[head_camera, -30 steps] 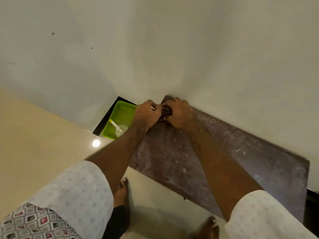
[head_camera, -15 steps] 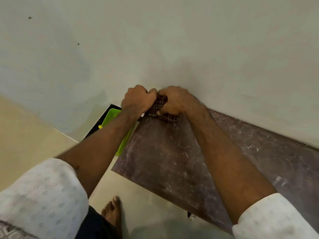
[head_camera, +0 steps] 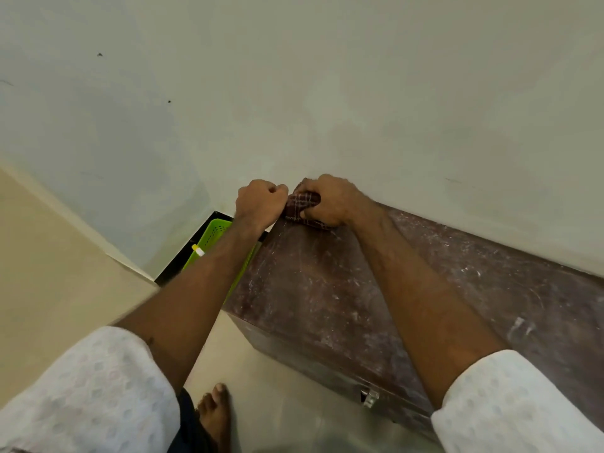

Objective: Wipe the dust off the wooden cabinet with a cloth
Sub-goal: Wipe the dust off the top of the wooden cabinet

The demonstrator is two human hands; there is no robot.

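A low wooden cabinet (head_camera: 330,289) with a dark brown top, streaked with pale dust, stands against the wall. A small dark red checked cloth (head_camera: 302,206) sits bunched at the cabinet's far left corner. My right hand (head_camera: 333,199) grips the cloth and presses it onto the top by the wall. My left hand (head_camera: 260,202) is a closed fist touching the cloth's left edge, just past the cabinet's corner. Whether its fingers pinch the cloth is hidden.
A bright green plastic basket (head_camera: 215,237) with a white and yellow item stands on the floor left of the cabinet, partly under my left forearm. The pale wall (head_camera: 327,93) rises directly behind. My bare foot (head_camera: 215,413) is on the tiled floor. A metal latch (head_camera: 371,397) shows on the cabinet's front.
Both hands stay together on the cloth at the far left corner. The view has shifted, so the cabinet's front face and latch now show and the basket is more covered.
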